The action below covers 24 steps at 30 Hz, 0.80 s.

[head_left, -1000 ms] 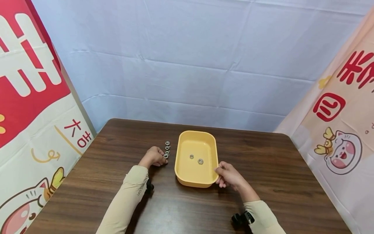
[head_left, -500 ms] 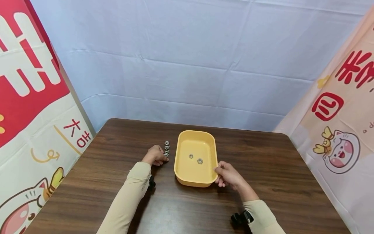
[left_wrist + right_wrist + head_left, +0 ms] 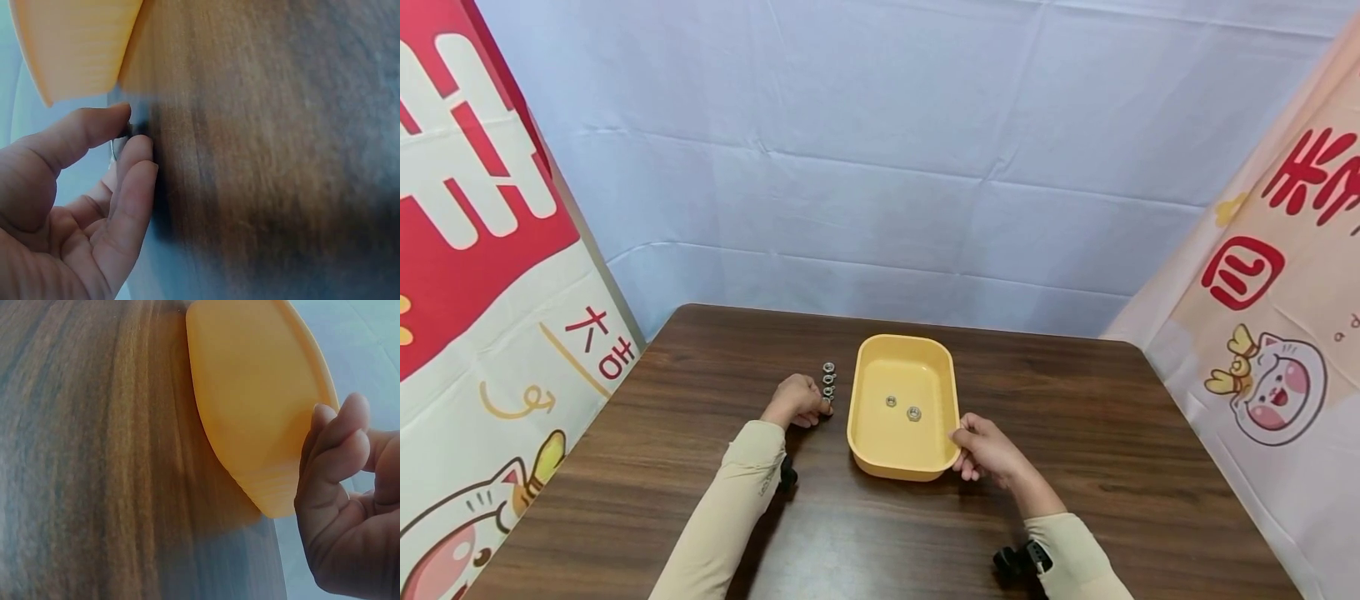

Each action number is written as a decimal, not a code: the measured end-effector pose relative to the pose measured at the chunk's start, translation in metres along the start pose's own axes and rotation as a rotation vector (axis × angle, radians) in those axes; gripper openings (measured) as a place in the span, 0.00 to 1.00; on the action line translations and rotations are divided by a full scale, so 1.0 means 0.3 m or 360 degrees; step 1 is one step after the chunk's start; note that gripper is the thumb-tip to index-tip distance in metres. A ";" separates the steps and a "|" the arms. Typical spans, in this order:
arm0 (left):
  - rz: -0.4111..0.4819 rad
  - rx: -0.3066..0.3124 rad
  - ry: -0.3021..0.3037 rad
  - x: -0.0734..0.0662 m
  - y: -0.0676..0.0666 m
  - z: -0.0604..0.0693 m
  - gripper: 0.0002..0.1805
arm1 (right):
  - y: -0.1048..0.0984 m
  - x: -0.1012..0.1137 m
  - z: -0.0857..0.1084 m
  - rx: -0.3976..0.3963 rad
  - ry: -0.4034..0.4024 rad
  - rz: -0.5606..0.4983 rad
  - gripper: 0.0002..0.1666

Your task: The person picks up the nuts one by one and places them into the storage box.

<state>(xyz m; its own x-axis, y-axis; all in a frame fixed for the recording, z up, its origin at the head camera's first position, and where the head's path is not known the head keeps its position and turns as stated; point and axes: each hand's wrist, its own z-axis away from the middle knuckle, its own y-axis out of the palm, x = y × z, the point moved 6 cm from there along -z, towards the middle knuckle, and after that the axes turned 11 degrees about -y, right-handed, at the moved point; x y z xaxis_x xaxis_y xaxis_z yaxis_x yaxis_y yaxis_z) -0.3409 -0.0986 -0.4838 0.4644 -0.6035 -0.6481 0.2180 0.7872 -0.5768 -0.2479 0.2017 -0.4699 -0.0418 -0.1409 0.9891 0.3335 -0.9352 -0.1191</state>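
At the near end of a short row of metal nuts [image 3: 828, 379], my left hand [image 3: 797, 402] pinches the nearest nut [image 3: 129, 130] between thumb and fingers; that nut is mostly hidden by the fingertips. To the right of the row stands a yellow plastic bin [image 3: 904, 454]. Inside it lie a smaller nut [image 3: 891, 402] and a larger nut [image 3: 913, 413], apart from each other. My right hand [image 3: 990, 450] grips the bin's near right corner, thumb over the rim and fingers against the outer wall. In the right wrist view the bin's outer side [image 3: 256, 381] shows beside the curled fingers.
Everything stands on a dark wood-grain table [image 3: 1090, 433]. A pale cloth [image 3: 880, 167] hangs behind its far edge. Printed banners flank it at left [image 3: 482, 275] and right [image 3: 1270, 350].
My left hand has shifted slightly right onto the nearest nut, its fingertips now covering most of it. The right hand and the bin have stayed in place.
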 end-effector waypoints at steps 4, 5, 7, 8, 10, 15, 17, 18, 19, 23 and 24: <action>0.0106 0.0032 -0.0008 0.005 -0.006 0.006 0.13 | -0.004 -0.006 -0.004 0.0013 -0.0005 -0.0009 0.07; 0.0142 0.0042 -0.0007 0.007 -0.007 0.007 0.12 | -0.004 -0.005 -0.005 0.0017 -0.0013 -0.0010 0.07; 0.0196 0.0056 0.0003 0.011 -0.009 0.007 0.10 | -0.004 -0.002 -0.005 0.0019 -0.0026 -0.0013 0.07; 0.0227 0.0065 0.0013 0.013 -0.010 0.006 0.10 | -0.004 0.001 -0.005 0.0019 -0.0032 -0.0016 0.07; 0.0276 0.0087 0.0030 0.018 -0.011 0.003 0.09 | -0.004 0.000 -0.004 0.0008 -0.0023 -0.0012 0.07; 0.0423 0.0212 0.0014 0.038 -0.005 -0.007 0.11 | -0.001 -0.001 -0.001 -0.0005 -0.0008 0.0000 0.08; 0.0476 0.0268 -0.0005 0.045 -0.001 -0.010 0.12 | 0.001 0.003 0.001 0.0000 -0.0020 -0.0001 0.08; 0.0493 0.0286 -0.0008 0.048 0.000 -0.011 0.12 | 0.001 0.005 0.002 0.0000 -0.0024 -0.0003 0.09; 0.0508 0.0302 -0.0011 0.050 0.001 -0.012 0.12 | 0.001 0.005 0.002 0.0000 -0.0027 -0.0005 0.09; 0.0533 0.0336 0.0000 0.050 0.001 -0.010 0.13 | -0.001 0.002 0.002 -0.0010 -0.0028 0.0000 0.09; 0.0533 0.0341 0.0006 0.049 0.000 -0.008 0.13 | -0.002 0.000 0.001 -0.0015 -0.0023 0.0003 0.09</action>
<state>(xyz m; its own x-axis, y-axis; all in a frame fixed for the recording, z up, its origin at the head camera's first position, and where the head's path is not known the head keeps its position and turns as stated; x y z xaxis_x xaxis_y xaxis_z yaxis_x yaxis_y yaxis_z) -0.3361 -0.1078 -0.4946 0.5372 -0.3091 -0.7848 0.2294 0.9489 -0.2167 -0.2478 0.2022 -0.4697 -0.0274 -0.1377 0.9901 0.3246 -0.9380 -0.1215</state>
